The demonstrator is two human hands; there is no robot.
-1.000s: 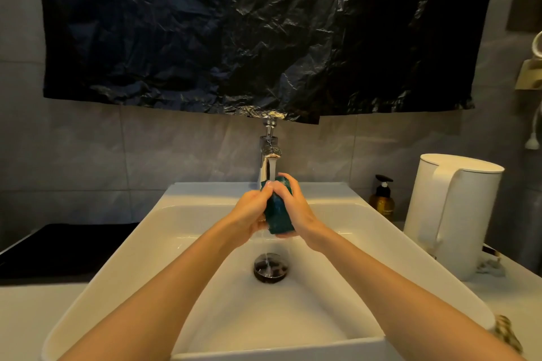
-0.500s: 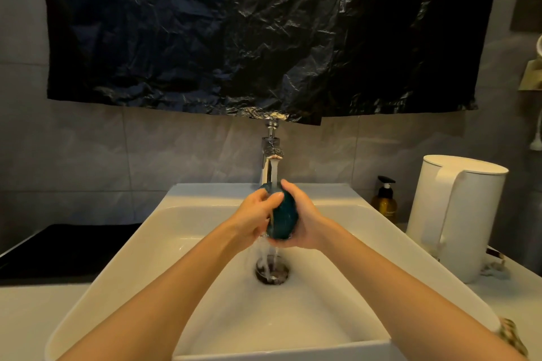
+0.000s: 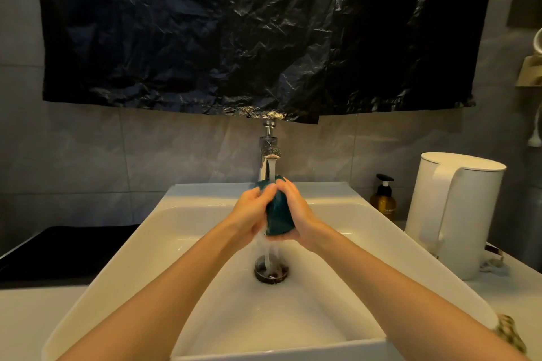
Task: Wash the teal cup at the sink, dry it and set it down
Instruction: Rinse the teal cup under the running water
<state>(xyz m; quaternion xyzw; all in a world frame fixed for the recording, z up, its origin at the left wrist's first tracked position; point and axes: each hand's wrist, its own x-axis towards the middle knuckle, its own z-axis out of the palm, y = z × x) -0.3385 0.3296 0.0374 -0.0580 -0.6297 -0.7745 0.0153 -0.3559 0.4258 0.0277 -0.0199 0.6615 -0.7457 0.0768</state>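
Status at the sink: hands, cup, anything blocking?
Left hand and right hand both grip the teal cup. Cup held under the running faucet, over the sink. No obstruction seen.

Only one marking is found: small pale lettering on the amber pump bottle (image 3: 382, 199). It is too small and blurred to read. No other text is legible.

A white countertop (image 3: 35, 311) carries a sink basin (image 3: 140, 243) at its middle. Toward the right edge stand a white kettle (image 3: 457, 214) and, further back, an amber pump bottle (image 3: 382, 202) — a black panel (image 3: 67, 249) lies at the left.
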